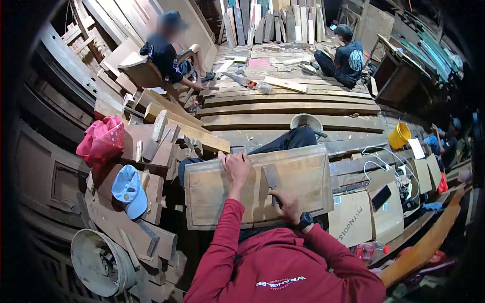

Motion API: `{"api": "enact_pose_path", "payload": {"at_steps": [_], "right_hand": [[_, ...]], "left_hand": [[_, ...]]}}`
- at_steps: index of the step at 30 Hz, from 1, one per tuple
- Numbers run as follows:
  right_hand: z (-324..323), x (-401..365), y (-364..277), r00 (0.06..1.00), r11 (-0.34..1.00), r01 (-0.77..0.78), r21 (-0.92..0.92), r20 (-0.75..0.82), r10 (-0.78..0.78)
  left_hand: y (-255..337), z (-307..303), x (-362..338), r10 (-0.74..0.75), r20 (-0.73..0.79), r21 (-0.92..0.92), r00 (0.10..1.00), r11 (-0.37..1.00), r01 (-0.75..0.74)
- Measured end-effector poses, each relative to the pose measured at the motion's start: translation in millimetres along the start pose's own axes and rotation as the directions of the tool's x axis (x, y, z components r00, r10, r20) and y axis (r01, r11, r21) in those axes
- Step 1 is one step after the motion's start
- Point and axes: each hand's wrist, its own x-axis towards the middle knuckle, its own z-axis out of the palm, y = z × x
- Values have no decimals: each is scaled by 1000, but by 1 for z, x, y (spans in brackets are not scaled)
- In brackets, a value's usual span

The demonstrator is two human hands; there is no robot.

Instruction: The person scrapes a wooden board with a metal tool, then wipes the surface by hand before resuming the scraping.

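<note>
A wooden panel (303,202) with a grooved border lies across my lap, its face up. At its upper edge, left of the middle, my left hand (236,167) grips the panel, fingers bent at the rim. My right hand (288,207), with a dark watch on the wrist, is closed around the handle of a flat-bladed scraper (271,177). The scraper's broad blade points away from me and overlaps the panel's middle; my fingers partly hide its handle.
Left are a blue cap (130,191), a pink cloth bag (102,141) and a bucket (103,262). Right are cardboard (352,214), a phone (381,197), cables and a yellow bucket (399,135). Several people sit around; boards (293,108) lie ahead.
</note>
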Motion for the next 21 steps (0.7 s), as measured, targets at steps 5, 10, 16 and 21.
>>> {"api": "enact_pose_path", "payload": {"at_steps": [5, 10, 16, 21], "right_hand": [[-1, 13, -10, 996, 996, -71, 49, -42, 73], [0, 14, -14, 995, 996, -80, 39, -48, 82], [-3, 13, -11, 995, 995, -45, 90, -82, 53], [-6, 12, -9, 990, 989, -140, 42, -19, 141]], "left_hand": [[2, -6, -2, 0, 62, 29, 998, 1000, -2], [-3, 0, -6, 9, 33, 52, 999, 999, -10], [-3, 3, -3, 0, 2, 0, 1000, 1000, 0], [-3, 5, 0, 23, -12, 33, 1000, 999, -22]]}}
